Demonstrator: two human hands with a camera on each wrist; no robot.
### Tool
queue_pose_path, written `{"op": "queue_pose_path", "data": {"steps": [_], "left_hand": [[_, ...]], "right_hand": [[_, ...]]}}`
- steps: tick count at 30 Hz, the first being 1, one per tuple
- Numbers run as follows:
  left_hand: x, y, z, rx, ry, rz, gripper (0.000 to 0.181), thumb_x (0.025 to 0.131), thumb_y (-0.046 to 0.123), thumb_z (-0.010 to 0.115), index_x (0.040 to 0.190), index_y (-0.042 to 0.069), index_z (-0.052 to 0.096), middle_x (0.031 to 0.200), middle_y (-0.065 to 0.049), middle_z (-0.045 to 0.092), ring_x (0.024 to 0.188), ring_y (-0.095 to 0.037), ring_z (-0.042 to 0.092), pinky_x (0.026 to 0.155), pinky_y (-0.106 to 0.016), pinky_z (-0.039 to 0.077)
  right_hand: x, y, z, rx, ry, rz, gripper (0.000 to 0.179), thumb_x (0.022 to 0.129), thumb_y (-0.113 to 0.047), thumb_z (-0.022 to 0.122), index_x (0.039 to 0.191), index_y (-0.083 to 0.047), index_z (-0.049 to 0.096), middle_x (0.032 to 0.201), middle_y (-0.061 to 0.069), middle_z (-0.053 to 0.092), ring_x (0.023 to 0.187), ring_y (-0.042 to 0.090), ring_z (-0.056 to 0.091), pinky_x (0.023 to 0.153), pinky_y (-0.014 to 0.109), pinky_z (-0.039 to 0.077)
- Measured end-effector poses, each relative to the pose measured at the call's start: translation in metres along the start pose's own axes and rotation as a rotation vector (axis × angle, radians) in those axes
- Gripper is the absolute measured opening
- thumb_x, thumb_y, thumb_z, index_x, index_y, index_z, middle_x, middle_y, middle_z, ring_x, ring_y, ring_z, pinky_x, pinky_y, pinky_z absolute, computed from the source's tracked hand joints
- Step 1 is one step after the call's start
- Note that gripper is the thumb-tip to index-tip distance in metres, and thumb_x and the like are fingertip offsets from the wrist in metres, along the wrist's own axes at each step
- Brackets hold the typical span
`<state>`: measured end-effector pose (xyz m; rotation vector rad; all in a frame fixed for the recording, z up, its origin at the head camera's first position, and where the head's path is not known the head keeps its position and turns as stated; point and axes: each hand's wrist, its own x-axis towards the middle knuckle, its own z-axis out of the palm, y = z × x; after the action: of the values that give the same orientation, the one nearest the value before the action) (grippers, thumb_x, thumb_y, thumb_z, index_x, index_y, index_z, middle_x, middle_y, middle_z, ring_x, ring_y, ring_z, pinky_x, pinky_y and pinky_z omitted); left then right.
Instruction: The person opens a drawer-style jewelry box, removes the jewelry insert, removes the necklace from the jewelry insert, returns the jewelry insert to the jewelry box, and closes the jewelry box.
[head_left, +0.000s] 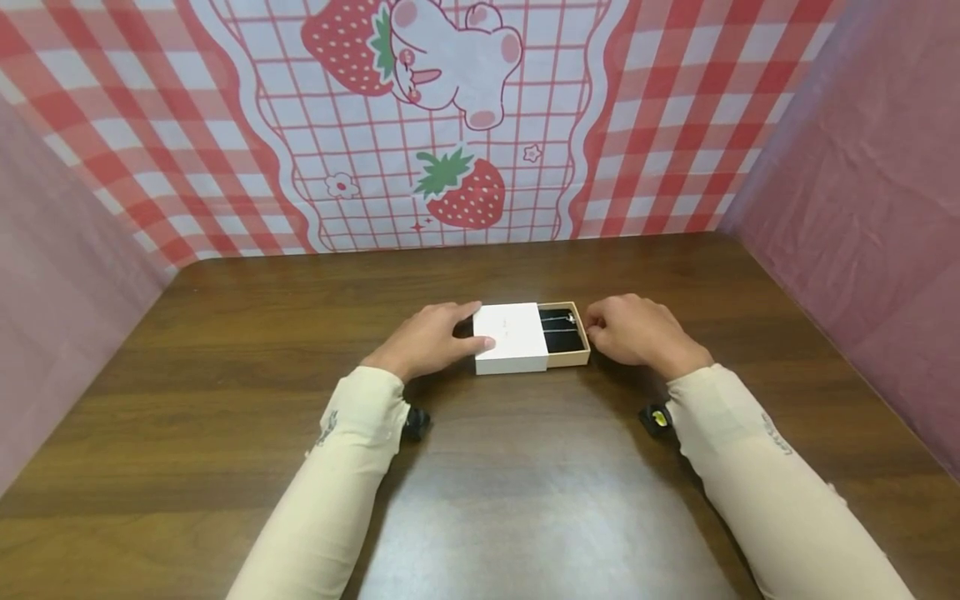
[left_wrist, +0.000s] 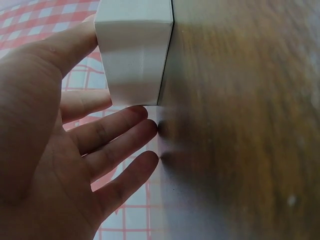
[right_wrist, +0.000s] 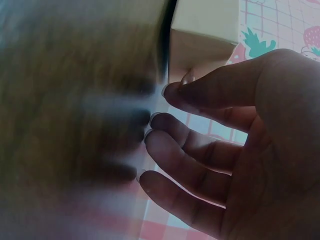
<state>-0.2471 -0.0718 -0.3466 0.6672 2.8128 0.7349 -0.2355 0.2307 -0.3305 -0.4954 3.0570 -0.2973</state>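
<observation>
A white jewellery box sleeve [head_left: 506, 333] lies on the table, with its tan-edged drawer [head_left: 567, 359] partly out to the right. Inside the drawer, a thin silver necklace [head_left: 558, 330] lies across a black insert [head_left: 562, 342]. My left hand [head_left: 429, 340] grips the sleeve's left end between thumb and forefinger; the other fingers [left_wrist: 122, 160] spread below it in the left wrist view. At the drawer's outer end, my right hand [head_left: 637, 331] has its thumb and forefinger pinched together, hiding the spot they hold. Its remaining fingers [right_wrist: 175, 160] curl loosely near the tabletop.
The brown wooden table [head_left: 480, 467] reaches back to a red-and-white checked cloth [head_left: 675, 125] printed with strawberries. Pink curtains [head_left: 847, 208] stand along both sides. A small black wrist camera [head_left: 416, 423] hangs under the left sleeve cuff, another [head_left: 657, 419] under the right.
</observation>
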Motion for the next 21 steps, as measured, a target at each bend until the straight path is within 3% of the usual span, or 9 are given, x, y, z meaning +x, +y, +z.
{"op": "queue_pose_path", "data": {"steps": [21], "left_hand": [[-0.001,0.0009,0.0006,0.0,-0.001,-0.01,0.075,0.094,0.055,0.063,0.155,0.018,0.04,0.153,-0.008,0.046,0.14,-0.024,0.042,0.114,-0.045,0.033]], "right_hand": [[-0.0014,0.0041,-0.0034,0.0,-0.036,0.061,0.017,0.091,-0.017,0.055,0.091,-0.018,0.071,0.083,0.004,0.063,0.077,0.026,0.055,0.065,0.047,0.044]]}}
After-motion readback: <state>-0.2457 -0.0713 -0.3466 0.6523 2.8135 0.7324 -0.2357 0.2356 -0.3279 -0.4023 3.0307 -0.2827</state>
